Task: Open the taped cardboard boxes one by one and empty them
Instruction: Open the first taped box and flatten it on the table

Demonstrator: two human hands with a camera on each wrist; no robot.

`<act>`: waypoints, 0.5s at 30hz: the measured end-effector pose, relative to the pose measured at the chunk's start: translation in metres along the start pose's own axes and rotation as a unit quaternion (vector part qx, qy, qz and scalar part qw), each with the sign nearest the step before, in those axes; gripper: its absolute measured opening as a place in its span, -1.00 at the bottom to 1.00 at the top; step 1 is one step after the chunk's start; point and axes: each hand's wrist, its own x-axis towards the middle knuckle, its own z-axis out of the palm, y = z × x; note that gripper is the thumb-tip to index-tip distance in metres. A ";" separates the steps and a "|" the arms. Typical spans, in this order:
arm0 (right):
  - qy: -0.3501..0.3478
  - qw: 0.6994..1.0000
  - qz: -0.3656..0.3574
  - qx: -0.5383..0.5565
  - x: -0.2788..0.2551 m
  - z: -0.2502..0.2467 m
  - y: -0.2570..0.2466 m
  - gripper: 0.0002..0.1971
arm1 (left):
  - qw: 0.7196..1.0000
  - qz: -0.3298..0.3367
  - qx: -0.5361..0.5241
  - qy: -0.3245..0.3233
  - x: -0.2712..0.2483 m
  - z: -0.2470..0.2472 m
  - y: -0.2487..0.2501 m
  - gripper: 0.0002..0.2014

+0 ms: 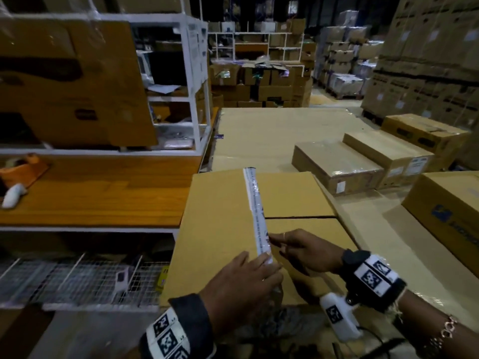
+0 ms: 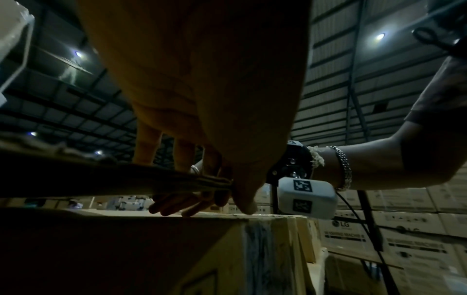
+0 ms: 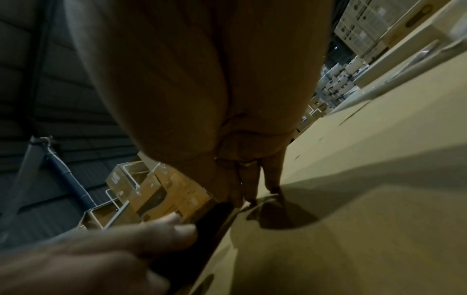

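A brown cardboard box point(image 1: 298, 198) stands in front of me on a cardboard-covered surface. Its left top flap point(image 1: 217, 229) is raised a little, with a white strip of tape point(image 1: 255, 211) still stuck along its free edge. My left hand point(image 1: 241, 278) grips the near end of that edge, fingers on top. In the left wrist view the flap point(image 2: 126, 179) hangs just above the box point(image 2: 151, 249). My right hand point(image 1: 303, 250) lies on the inner flaps point(image 3: 353, 219), its straight fingers point(image 2: 177, 205) reaching under the flap's edge.
A wooden workbench point(image 1: 103, 198) with a white wire rack point(image 1: 197, 86) and an orange tape dispenser point(image 1: 20, 169) is at my left. A wire-mesh shelf point(image 1: 77, 278) sits below it. More sealed boxes point(image 1: 337, 167) and a printed box point(image 1: 448, 203) lie to the right.
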 end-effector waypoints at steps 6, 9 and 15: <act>0.065 0.992 -0.079 0.075 0.008 -0.017 -0.028 -0.42 | 0.984 -0.020 0.016 0.177 -0.025 -0.037 -0.021 -0.48; 0.061 0.985 -0.148 0.062 0.026 -0.030 -0.061 -0.41 | 0.970 -0.050 0.017 0.237 -0.054 -0.068 -0.033 -0.51; 0.031 0.964 -0.261 -0.037 0.084 -0.037 -0.130 -0.36 | 0.948 -0.149 0.017 0.282 -0.128 -0.108 -0.057 -0.61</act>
